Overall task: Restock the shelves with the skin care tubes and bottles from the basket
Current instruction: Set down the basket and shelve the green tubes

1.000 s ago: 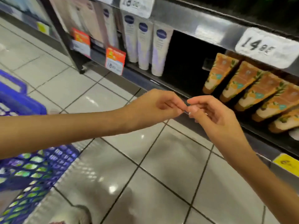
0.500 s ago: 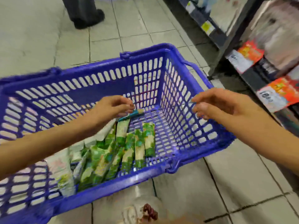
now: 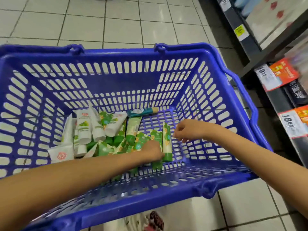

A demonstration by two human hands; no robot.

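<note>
Left hand point(image 3: 150, 151) among tubes point(image 3: 132, 129); tag point(image 3: 289, 124) starts "16"

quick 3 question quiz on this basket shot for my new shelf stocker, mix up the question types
1. True or false: the blue basket is empty.
2. Which hand is down among the green tubes? A) left hand B) right hand C) neither
3. Fill in: the teal tube lies on the basket floor by the ___ wall (near or far from the person).

Key: 1 false, many tubes lie in it. 2 A. 3 far.
</note>
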